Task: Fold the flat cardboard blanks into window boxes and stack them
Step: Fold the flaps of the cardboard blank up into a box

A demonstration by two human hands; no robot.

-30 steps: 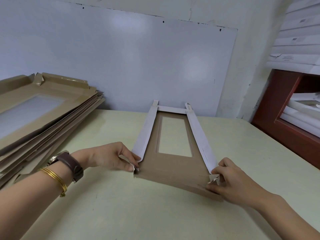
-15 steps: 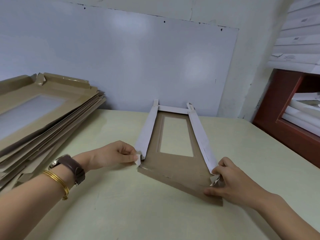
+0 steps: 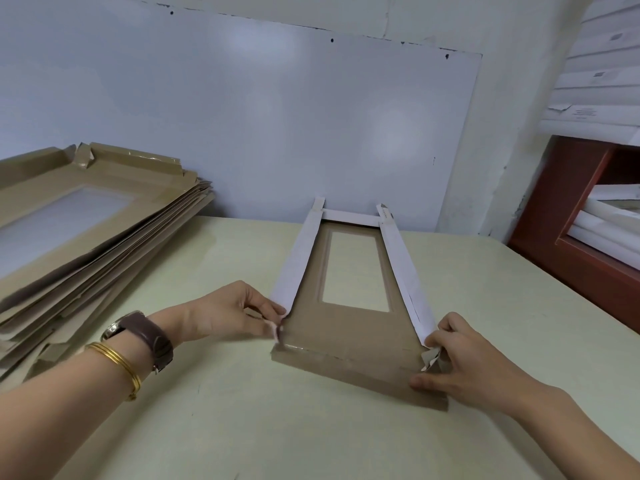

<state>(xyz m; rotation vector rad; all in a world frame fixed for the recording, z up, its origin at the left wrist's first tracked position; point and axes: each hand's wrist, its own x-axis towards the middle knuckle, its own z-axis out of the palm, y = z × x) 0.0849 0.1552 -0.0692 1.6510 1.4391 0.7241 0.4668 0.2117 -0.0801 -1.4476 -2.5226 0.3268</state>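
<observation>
A brown cardboard window blank (image 3: 349,336) lies lengthwise on the pale table (image 3: 214,427), its clear window in the middle. Both long side walls stand folded up, showing white inner faces, and the far end wall is up too. The near end flap lies flat toward me. My left hand (image 3: 228,315) pinches the small corner tab at the near end of the left wall. At the near right corner, my right hand (image 3: 460,362) pinches the crumpled tab of the right wall, its thumb resting on the near flap.
A tall, slanting stack of brown window blanks (image 3: 79,244) fills the table's left side. A white board (image 3: 242,116) leans on the wall behind. At right stands a red-brown shelf (image 3: 571,244) holding white boxes, with more white boxes above it.
The left hand has shifted slightly toward the left corner tab and tucked it inward. The near flap has dropped flatter onto the table. The right hand stayed at its corner.
</observation>
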